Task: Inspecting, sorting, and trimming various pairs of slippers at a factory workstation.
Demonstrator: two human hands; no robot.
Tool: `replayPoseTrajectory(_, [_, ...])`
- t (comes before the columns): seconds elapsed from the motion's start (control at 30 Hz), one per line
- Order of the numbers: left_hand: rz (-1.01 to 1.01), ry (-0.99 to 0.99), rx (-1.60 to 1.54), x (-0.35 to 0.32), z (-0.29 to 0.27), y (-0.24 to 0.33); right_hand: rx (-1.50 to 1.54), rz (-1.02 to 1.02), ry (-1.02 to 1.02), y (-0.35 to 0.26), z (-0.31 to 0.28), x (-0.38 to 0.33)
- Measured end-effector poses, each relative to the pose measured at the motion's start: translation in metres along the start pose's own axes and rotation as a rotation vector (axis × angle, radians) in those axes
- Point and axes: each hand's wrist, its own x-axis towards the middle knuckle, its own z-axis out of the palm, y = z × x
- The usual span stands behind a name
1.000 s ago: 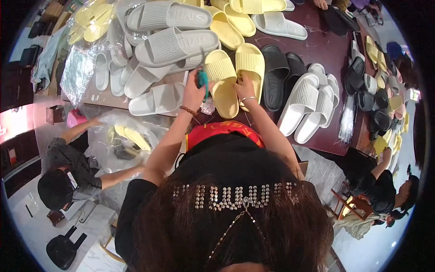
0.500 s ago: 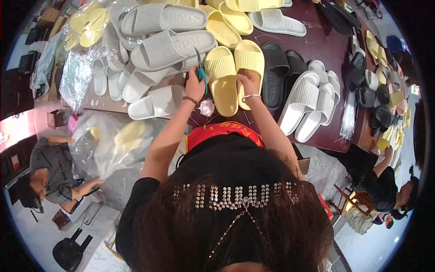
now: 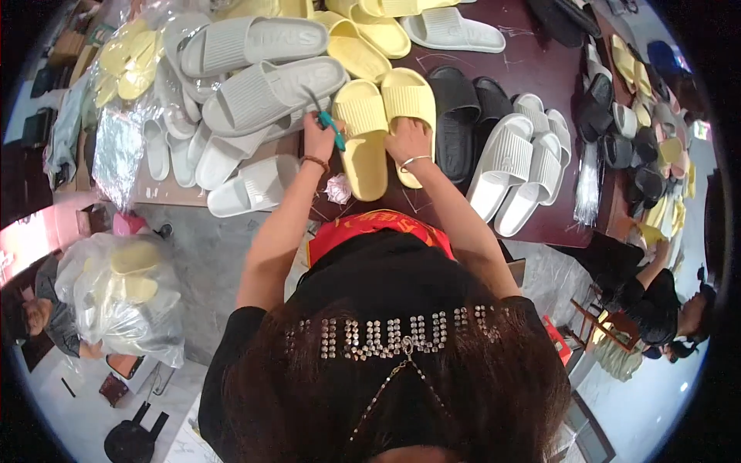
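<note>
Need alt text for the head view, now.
The person's right hand touches the right slide of a yellow pair on a dark red table, while the left hand holds a teal-handled tool. Grey slides are piled leftward; black slides and white slides lie rightward.

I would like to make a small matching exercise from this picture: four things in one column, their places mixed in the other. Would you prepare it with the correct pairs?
Things
1. Scissors with teal handle
2. Black slides
3. Pale pink crumpled piece
4. Right hand

Places
A. On the table, near its front edge, left of the yellow slides
B. At the strap of the right yellow slide
C. In the left hand
D. Just right of the yellow slides

Pairs: 1-C, 2-D, 3-A, 4-B
</note>
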Motion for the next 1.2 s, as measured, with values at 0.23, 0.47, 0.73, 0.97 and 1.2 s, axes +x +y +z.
replayPoseTrajectory(0.23, [0.168, 0.072, 0.157, 0.016, -0.003, 0.017, 0.083, -0.003, 0.065, -0.014, 0.013, -0.037])
replayPoseTrajectory(0.47, [0.172, -0.122, -0.011, 0.021, -0.007, -0.007, 0.059, -0.070, 0.029, -0.009, 0.010, -0.028])
replayPoseTrajectory(0.73, [0.234, -0.078, 0.206, 0.018, -0.007, -0.013, -0.024, 0.008, 0.140, -0.010, 0.049, -0.008])
replayPoseTrajectory(0.97, [0.247, -0.082, 0.507, -0.003, -0.019, 0.025, 0.153, 0.075, 0.161, -0.011, 0.048, 0.020])
replayPoseTrajectory(1.2, [0.383, -0.178, 0.496, -0.013, -0.022, 0.046, -0.001, 0.130, 0.245, -0.019, 0.063, -0.023])
